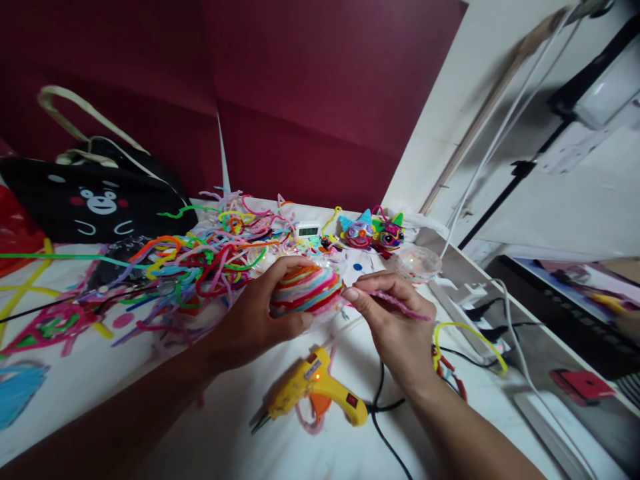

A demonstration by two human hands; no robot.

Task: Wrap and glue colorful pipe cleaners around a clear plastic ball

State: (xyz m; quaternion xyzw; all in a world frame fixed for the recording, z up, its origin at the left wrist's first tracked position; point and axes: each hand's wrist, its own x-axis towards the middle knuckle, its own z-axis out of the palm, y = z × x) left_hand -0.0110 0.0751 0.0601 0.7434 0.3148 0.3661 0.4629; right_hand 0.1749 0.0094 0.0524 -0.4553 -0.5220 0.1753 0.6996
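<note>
My left hand is wrapped round a rounded form covered in striped pipe cleaners, in orange, white, blue and red bands. Between the thumb and fingers of my right hand is a fuzzy pink-purple pipe cleaner; its near end trails along the palm. The thumb tip of that hand is close to the right edge of the striped form, and whether it touches cannot be made out. Below both hands a yellow glue gun lies on its side, its small light glowing orange and its nozzle pointing left.
A tangle of coloured pipe cleaners spreads across the left and back. Behind my hands stand a small digital clock and two cat-like craft faces. A clear bowl, power strip and cables sit right; a black bag stands left.
</note>
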